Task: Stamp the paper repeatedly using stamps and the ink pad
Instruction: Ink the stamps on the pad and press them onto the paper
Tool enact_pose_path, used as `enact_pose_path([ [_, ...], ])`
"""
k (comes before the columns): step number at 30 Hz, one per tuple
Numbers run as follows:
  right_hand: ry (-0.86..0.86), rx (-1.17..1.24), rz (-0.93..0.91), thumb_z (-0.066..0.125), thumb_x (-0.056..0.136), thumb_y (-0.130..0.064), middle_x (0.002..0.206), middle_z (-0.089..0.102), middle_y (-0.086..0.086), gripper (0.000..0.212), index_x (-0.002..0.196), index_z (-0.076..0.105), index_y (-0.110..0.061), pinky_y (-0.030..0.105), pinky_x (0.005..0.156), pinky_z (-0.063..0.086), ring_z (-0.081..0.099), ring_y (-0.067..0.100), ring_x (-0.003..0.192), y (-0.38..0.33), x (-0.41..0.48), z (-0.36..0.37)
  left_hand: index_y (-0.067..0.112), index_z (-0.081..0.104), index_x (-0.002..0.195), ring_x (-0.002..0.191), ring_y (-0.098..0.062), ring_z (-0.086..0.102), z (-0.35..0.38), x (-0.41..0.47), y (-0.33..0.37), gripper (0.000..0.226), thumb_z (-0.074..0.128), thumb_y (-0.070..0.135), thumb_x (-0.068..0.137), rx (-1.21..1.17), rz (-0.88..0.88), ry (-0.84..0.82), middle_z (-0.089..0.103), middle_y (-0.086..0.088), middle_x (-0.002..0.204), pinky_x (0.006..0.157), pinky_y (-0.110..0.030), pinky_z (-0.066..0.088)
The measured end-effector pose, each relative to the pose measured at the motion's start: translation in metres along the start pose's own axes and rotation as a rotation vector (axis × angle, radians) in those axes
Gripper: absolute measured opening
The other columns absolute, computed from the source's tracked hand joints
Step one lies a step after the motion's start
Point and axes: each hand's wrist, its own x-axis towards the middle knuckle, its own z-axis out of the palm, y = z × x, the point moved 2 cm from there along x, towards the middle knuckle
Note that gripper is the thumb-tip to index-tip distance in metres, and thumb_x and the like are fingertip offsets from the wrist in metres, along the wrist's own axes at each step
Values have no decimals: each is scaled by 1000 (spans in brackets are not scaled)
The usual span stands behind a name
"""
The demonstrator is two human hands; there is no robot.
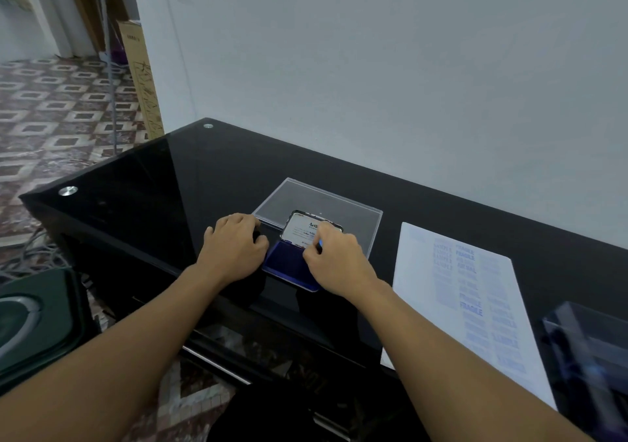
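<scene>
At frame centre the open ink pad [289, 266] lies on the black table [136, 186], and the left hand [234, 248] is curled round a dark stamp [257, 236] just beside the pad's left edge. The right hand [336, 265] pinches a small bluish thing [319, 242] over the pad. The stamped paper [458, 288] lies at right.

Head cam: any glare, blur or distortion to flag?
Head view: soft, even light; the glossy black table mirrors the wall as grey sheen at its left end; stamp text on the paper is mostly smeared; the clear box at the right edge is blurred; the wide-angle lens makes the wall's left corner lean.
</scene>
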Motion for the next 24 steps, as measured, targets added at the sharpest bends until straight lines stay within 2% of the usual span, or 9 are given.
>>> enact_pose_path([
  [2,15,1,22,49,96,-28,88,60,2,17,83,45,-19,38,58,51,60,22,74,11,-5,-10,17,58,124,125,-26,47,-3,2,13,38,48,35,93,-4,48,-10,55,-4,136,104,-48,41],
  [5,60,-8,48,52,94,-25,79,60,5,16,83,47,-15,38,57,47,59,26,70,30,-13,-29,16,58,123,122,-24,47,-5,5,40,35,48,34,95,-22,118,-19,55,-3,133,101,-44,43],
  [10,106,-20,137,53,93,-21,77,61,8,14,82,49,-12,36,57,46,57,23,65,71,-23,-67,14,57,122,123,-24,45,4,11,97,34,47,28,94,-109,234,-59,55,-4,133,104,-44,41],
  [14,135,-54,194,56,96,-19,80,61,9,16,82,50,-12,31,57,42,51,18,64,102,-24,-98,12,52,131,128,-23,42,18,14,145,39,46,28,96,-135,328,-89,51,-4,137,105,-40,39],
  [18,163,-76,248,56,93,-20,82,61,8,13,87,54,-8,31,57,43,52,19,65,129,-19,-121,7,56,123,121,-27,47,37,17,182,34,49,24,95,-200,407,-83,56,-9,128,102,-42,42],
  [22,167,-84,270,56,93,-22,82,61,2,13,87,55,-11,29,56,43,54,18,66,143,-12,-134,8,51,135,133,-24,39,59,22,201,42,47,24,96,-177,422,-130,50,-8,141,111,-39,34],
  [24,155,-87,266,56,93,-23,84,62,3,14,89,55,-10,29,57,43,54,18,67,146,-7,-137,7,52,134,134,-23,38,70,25,204,42,45,24,97,-164,420,-150,49,-8,142,112,-38,32],
])
